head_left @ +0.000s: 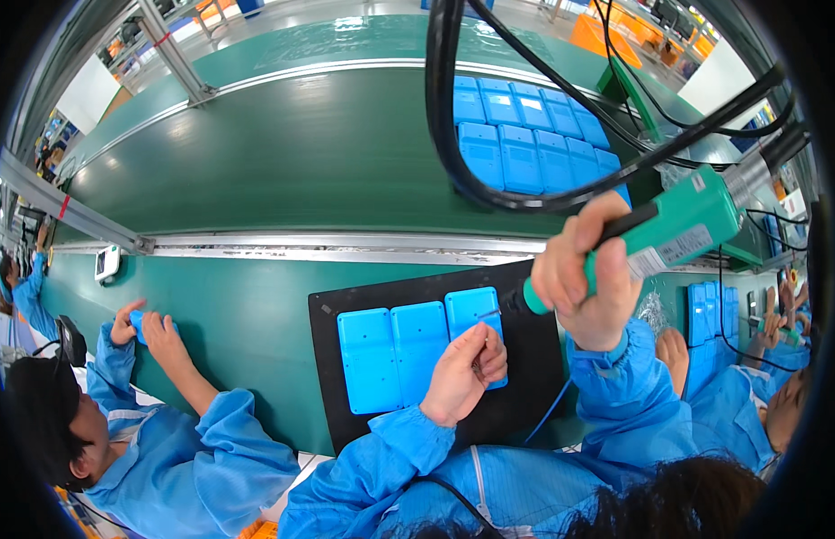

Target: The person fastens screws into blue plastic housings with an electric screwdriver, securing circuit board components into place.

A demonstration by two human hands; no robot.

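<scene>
My right hand [590, 274] is wrapped round a green electric screwdriver [674, 225], tilted so its bit points down and left. The bit's tip is just above my left hand [467, 373], whose thumb and fingers are pinched together. What those fingers hold, if anything, is too small to make out. Three blue plastic housings lie side by side on a black mat [534, 359]: a left housing [368, 359], a middle housing [419, 346] and a right housing [471, 305]. My left hand covers the lower part of the right one.
Thick black cable [443, 99] loops overhead. Rows of blue housings [516, 148] lie on the green conveyor [283, 153] behind a metal rail [346, 245]. A co-worker [175, 458] handles a blue part at left; another [750, 404] sits at right beside stacked blue housings [702, 314].
</scene>
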